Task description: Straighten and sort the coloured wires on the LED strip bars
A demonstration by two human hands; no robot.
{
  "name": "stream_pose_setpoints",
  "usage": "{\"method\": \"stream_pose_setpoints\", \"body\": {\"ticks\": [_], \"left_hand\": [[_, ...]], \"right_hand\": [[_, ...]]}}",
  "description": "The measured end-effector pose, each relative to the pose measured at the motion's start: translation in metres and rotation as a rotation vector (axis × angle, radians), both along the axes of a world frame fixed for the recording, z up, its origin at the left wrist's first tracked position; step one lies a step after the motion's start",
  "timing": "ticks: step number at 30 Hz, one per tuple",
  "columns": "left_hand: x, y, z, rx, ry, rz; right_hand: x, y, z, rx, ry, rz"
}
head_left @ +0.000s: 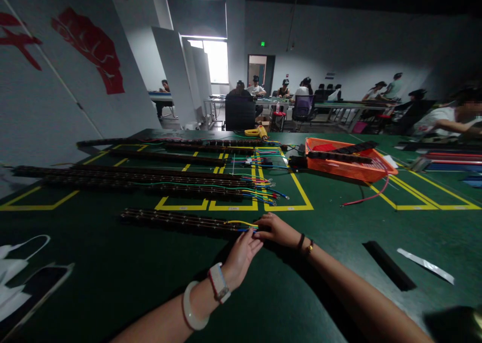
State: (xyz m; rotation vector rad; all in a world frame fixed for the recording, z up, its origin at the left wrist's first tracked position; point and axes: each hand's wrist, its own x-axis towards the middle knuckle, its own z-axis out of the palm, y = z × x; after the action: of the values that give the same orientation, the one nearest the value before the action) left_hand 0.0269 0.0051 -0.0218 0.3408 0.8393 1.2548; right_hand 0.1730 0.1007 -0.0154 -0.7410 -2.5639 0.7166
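A long dark strip [176,219] with coloured wires at its right end lies across the green table [113,272] in front of me. My right hand [276,229] rests at that wired end, fingers curled on the yellow and blue wires [244,225]. My left hand [241,255] reaches in from below, fingers extended and touching the same end beside the right hand. A white bangle and a watch sit on the left wrist.
Several more long dark strips [131,177] with wire bundles lie farther back inside yellow tape marks. An orange basket [348,167] stands at the back right, a red wire [367,196] before it. A black bar [387,265] and white strip [425,265] lie right. People sit at distant tables.
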Motion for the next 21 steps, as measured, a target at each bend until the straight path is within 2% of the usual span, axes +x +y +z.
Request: {"method": "stream_pose_setpoints", "body": {"ticks": [6, 14, 17, 21], "left_hand": [[0.0, 0.0, -0.005, -0.005, 0.006, 0.01], [0.001, 0.003, 0.0, 0.007, -0.023, 0.007], [0.003, 0.004, 0.006, 0.046, -0.028, 0.009], [0.003, 0.005, 0.007, 0.055, -0.008, 0.012]], "right_hand": [[-0.004, -0.004, -0.011, 0.04, 0.07, -0.114], [-0.007, -0.023, -0.011, 0.459, -0.021, -0.231], [-0.008, -0.03, -0.011, 0.601, -0.097, -0.192], [-0.008, -0.034, -0.009, 0.78, -0.187, -0.036]]}}
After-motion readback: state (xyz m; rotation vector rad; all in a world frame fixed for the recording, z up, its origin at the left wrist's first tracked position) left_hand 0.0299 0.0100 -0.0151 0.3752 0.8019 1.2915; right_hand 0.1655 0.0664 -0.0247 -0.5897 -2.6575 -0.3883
